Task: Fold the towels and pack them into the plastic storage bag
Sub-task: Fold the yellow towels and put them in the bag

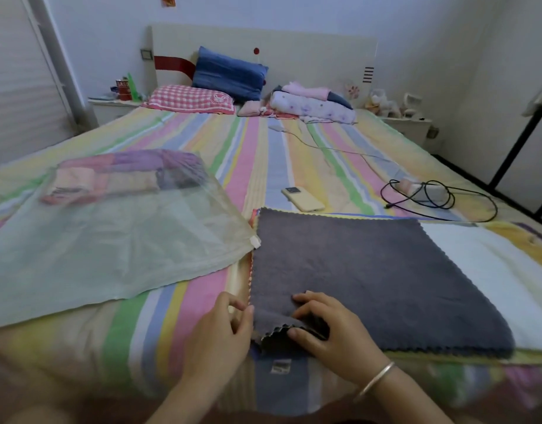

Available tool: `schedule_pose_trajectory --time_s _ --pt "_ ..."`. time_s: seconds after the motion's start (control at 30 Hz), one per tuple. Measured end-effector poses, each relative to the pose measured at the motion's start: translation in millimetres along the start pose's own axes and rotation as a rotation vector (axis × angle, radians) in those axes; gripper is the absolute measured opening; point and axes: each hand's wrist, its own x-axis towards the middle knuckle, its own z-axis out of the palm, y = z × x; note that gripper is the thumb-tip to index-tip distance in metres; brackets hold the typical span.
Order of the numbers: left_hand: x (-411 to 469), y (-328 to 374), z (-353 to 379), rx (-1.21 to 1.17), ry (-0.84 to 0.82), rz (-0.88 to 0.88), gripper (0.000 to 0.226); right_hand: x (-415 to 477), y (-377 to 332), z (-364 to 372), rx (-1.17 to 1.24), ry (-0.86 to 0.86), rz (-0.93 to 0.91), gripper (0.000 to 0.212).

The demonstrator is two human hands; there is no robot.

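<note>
With right hand [334, 332] pinching a corner of the dark grey scallop-edged towel [386, 270], left hand [217, 338] curled beside, hold unclear, may drag up the white towel [493, 270] beneath.

1. A plastic bag [110, 255] lies on the left of the bed [263, 142], with folded towels [117, 179] in its far end.
2. A towel [370, 270] lies spread just right of the bag, at the near edge.
3. A phone [303, 198] lies just beyond it, and a cable [438, 200] further right.
4. Pillows [208, 87] lie at the far end.
</note>
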Motion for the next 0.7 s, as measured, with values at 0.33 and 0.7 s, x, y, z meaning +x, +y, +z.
schedule_pose_trajectory --time_s 0.33,0.7 --pt "-1.1 11.2 -7.2 -0.310 -0.211 -0.084 0.010 -4.4 2.2 4.3 0.135 0.009 0.037 0.005" --pt "16.4 42.8 -1.9 -0.447 -0.358 -0.249 0.053 -22.5 -21.3 15.1 -0.301 0.529 -0.135 0.018"
